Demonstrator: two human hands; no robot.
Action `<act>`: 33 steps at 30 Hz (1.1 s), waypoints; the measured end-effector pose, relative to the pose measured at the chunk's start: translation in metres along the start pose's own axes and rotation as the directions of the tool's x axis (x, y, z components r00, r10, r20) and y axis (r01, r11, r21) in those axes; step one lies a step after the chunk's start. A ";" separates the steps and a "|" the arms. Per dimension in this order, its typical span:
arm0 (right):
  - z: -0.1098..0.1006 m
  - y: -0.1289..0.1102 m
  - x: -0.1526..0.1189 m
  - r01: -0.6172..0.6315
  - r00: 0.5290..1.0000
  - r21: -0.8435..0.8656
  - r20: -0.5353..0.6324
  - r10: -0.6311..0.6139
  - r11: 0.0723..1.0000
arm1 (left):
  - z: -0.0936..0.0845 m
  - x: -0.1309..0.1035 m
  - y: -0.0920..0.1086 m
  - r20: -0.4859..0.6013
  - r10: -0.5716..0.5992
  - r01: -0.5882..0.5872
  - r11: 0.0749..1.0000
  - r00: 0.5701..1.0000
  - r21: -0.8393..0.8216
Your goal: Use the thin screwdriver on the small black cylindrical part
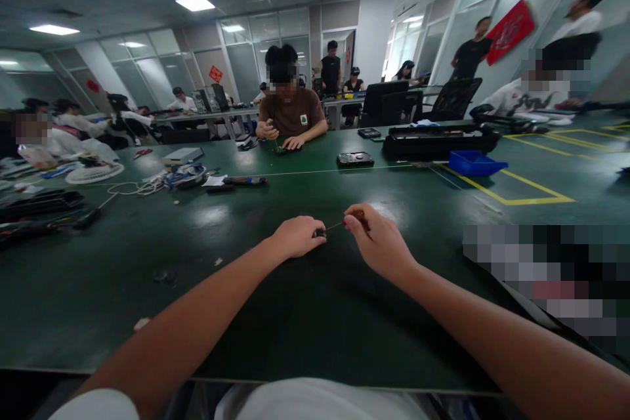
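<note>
Above the green table my left hand [298, 237] is closed around a small dark part [319, 233], which shows at its fingertips. My right hand [371, 231] pinches the red handle of a thin screwdriver [336, 226]. The screwdriver's shaft points left, and its tip meets or nearly meets the small dark part. Most of that part is hidden by my left fingers, so its kind is too hard to tell.
Across the green table [236, 295], a person in a brown shirt works on a small board. Beyond my hands are a metal drive [355, 159], a long black casing [440, 141], a blue tray [473, 163] and a pen-like tool [246, 180]. Cables lie at the left.
</note>
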State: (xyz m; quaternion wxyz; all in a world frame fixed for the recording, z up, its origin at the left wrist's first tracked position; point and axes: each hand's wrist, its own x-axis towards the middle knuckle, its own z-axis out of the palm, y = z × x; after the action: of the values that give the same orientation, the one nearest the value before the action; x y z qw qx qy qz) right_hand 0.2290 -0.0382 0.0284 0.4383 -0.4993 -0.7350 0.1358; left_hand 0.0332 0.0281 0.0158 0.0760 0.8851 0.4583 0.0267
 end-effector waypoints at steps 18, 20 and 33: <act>-0.002 -0.002 0.000 -0.006 1.000 0.009 0.024 0.006 1.000 | -0.031 -0.021 -0.080 -0.183 -0.488 0.147 0.563 0.853 -0.814; -0.002 -0.001 0.000 -0.006 1.000 0.014 0.025 0.006 1.000 | -0.036 -0.035 -0.097 -0.145 -0.561 0.116 0.404 0.815 -0.907; 0.001 0.000 0.001 -0.021 1.000 0.026 0.023 0.021 0.999 | -0.091 -0.176 -0.191 -0.064 -0.946 -0.028 0.058 0.317 -0.998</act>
State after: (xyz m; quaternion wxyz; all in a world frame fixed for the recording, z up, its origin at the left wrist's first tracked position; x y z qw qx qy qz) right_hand 0.2276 -0.0376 0.0281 0.4349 -0.4995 -0.7328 0.1559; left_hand -0.2334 0.0033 0.0796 0.3549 0.2829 0.6333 0.6269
